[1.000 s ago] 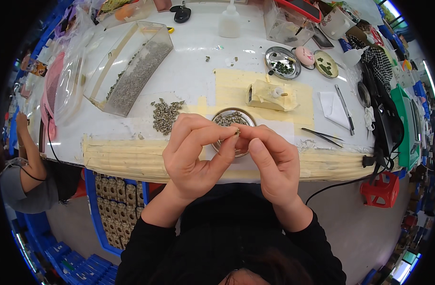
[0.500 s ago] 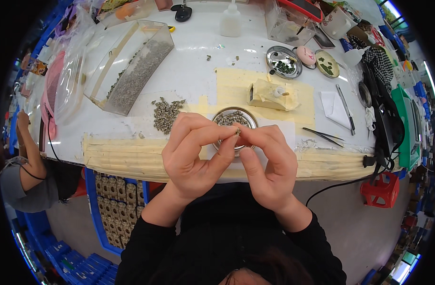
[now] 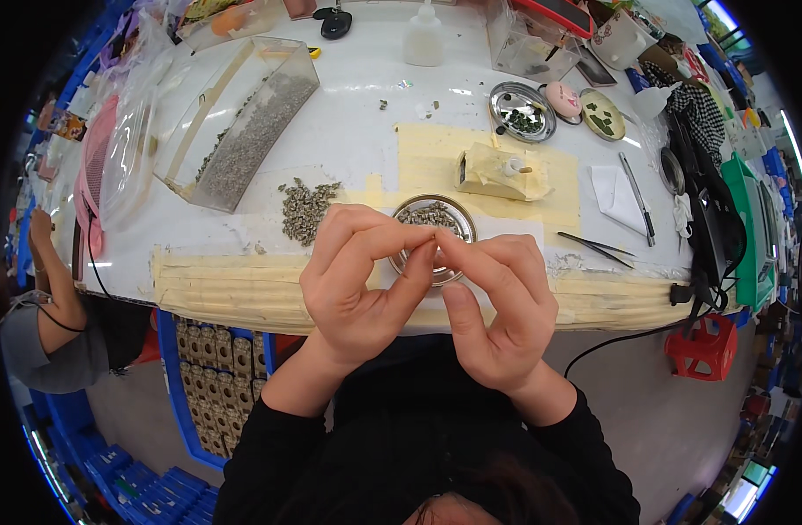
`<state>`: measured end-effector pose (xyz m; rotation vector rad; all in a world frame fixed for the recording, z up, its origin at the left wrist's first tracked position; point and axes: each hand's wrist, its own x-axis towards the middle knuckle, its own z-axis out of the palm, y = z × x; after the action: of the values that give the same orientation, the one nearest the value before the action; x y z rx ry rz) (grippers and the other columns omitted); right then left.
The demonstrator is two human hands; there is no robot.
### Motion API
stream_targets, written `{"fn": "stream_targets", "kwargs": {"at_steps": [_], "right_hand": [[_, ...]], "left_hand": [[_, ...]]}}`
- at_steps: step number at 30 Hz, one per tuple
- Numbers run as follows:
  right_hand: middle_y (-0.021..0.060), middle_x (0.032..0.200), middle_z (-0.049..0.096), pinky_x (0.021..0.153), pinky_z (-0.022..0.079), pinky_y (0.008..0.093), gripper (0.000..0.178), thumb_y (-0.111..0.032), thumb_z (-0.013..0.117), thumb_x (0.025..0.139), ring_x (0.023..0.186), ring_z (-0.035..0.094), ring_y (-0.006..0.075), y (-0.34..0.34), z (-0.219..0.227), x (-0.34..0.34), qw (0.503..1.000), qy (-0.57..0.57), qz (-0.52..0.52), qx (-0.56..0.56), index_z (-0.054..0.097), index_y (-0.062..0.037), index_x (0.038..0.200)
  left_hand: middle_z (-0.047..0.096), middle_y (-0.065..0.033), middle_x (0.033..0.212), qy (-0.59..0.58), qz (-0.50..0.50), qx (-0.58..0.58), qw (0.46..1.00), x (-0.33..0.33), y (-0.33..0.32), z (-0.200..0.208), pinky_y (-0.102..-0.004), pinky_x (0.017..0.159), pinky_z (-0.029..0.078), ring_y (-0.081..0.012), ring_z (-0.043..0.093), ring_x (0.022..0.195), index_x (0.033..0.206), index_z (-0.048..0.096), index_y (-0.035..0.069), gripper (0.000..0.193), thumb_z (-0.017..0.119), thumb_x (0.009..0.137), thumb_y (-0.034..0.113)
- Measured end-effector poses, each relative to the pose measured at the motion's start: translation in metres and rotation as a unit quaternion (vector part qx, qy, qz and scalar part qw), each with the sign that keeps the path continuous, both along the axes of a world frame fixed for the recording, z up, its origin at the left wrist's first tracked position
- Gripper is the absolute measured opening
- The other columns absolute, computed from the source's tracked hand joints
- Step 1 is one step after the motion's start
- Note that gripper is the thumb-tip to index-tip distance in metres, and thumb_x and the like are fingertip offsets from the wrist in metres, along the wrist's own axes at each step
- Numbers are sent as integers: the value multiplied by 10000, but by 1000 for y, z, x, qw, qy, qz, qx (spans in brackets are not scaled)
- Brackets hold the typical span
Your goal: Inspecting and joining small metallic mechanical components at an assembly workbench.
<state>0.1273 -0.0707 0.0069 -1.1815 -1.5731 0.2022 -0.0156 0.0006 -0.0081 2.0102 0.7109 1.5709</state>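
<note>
Above the round metal dish (image 3: 464, 264), my left hand (image 3: 353, 284) is closed in a pinch, thumb against index finger. A small metal part, seen there a moment ago, is now almost wholly hidden between these fingertips. My right hand (image 3: 506, 311) has its index fingertip pressed up to the same spot, while its thumb stands well apart from it. Many little metal parts (image 3: 425, 215) lie in the dish. To the left of my left hand, a loose pile of the same kind of parts (image 3: 306, 210) rests on the white table (image 3: 357, 114).
A clear bin (image 3: 256, 131) of small parts stands at left. Beyond the dish is a tape-wrapped block (image 3: 501, 175); black tweezers (image 3: 596, 249) lie right. Two round dishes (image 3: 523, 112) with dark pieces sit farther back. Another person's arm (image 3: 59, 293) is at far left.
My right hand has shifted slightly right, its index finger straighter and its thumb lower. The small part, visible between the fingertips before, is now mostly covered. My left hand has barely moved.
</note>
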Motion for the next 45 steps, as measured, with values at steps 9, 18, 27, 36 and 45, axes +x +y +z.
{"fn": "stream_targets", "kwargs": {"at_steps": [9,18,27,36,45], "right_hand": [[102,1032,660,838,493,290,309,-39,615,950,920,617,161,-5,-8,-4,917,335,146,-159,635,37,1248],[88,984,666,789,500,285,322,-18,661,900,878,626,178,-3,1,1,975,187,78,-87,666,14,1221],[81,888,664,727,494,299,351,-7,688,854,782,598,201,2,-6,-5,992,102,35,-60,675,9,1205],[93,901,658,724,501,293,387,-8,692,851,782,600,188,-2,-1,-3,976,186,70,-84,660,8,1237],[80,881,655,726,506,283,428,-2,681,864,793,607,164,-1,-5,-6,982,158,60,-83,636,-8,1289]], "left_hand": [[641,-48,825,-2,-14,25,1000,-2,1,1,-296,648,445,-187,583,725,929,719,34,214,787,737,-32],[637,-51,819,3,-2,9,1000,1,-1,1,-295,646,443,-192,580,720,916,709,20,204,783,735,-39],[644,-51,822,-12,-7,-10,1000,-1,-1,-1,-293,648,441,-191,581,715,916,704,20,198,771,742,-46],[635,-53,809,2,4,-4,1000,1,-1,0,-297,649,445,-194,579,719,915,705,21,200,774,741,-48],[632,-52,804,-10,1,-19,1000,0,-1,-1,-292,648,448,-193,579,724,910,702,22,189,768,748,-49]]}}
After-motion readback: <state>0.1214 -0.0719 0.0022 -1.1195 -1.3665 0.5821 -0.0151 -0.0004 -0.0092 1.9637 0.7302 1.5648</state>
